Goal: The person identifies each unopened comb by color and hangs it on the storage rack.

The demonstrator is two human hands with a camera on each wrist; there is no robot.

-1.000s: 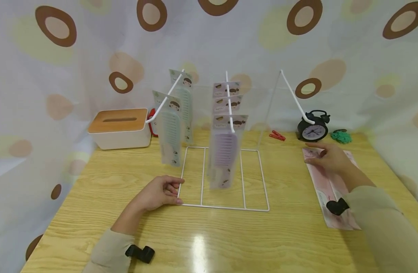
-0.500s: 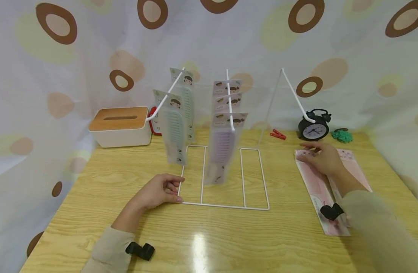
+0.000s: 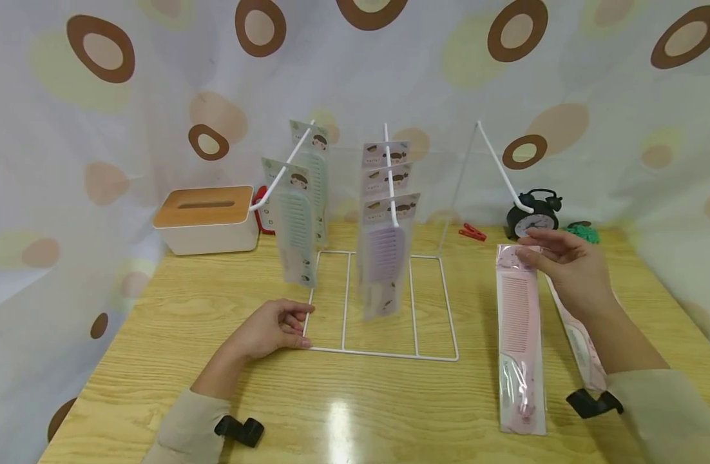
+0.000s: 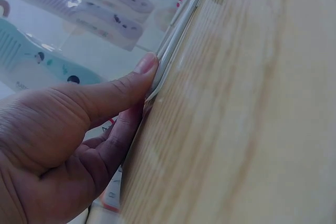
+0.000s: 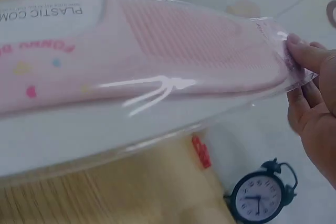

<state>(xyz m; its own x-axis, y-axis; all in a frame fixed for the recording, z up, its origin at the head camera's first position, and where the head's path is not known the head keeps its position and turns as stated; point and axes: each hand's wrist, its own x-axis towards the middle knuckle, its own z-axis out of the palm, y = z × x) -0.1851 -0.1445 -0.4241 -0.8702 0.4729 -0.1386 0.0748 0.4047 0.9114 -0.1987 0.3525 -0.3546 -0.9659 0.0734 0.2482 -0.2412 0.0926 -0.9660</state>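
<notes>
My right hand (image 3: 578, 274) pinches the top end of a pink comb in a clear packet (image 3: 520, 322), which hangs over the table's right side. In the right wrist view the packaged comb (image 5: 184, 51) stretches leftward from my thumb and fingers. Another pink packet (image 3: 584, 345) lies on the table, partly hidden behind my right forearm. At the front left corner of a white wire rack (image 3: 378, 352), my left hand (image 3: 268, 332) holds the base wire between thumb and fingers. Packaged green combs (image 3: 297, 225) hang on the rack's left arm, and packaged purple combs (image 3: 384, 258) on the middle one.
The rack's right arm (image 3: 500, 164) bears no packets. Behind it stand a black alarm clock (image 3: 529, 219), a red clip (image 3: 472, 232) and a green bundle (image 3: 584, 232). A tissue box (image 3: 207, 225) with a wooden lid sits at the back left, beside a red-edged object (image 3: 265, 212).
My right hand has separated one pink comb packet from the other, lifted it off the table and drawn it left. My left hand stays at the rack corner. The hung packets sway slightly.
</notes>
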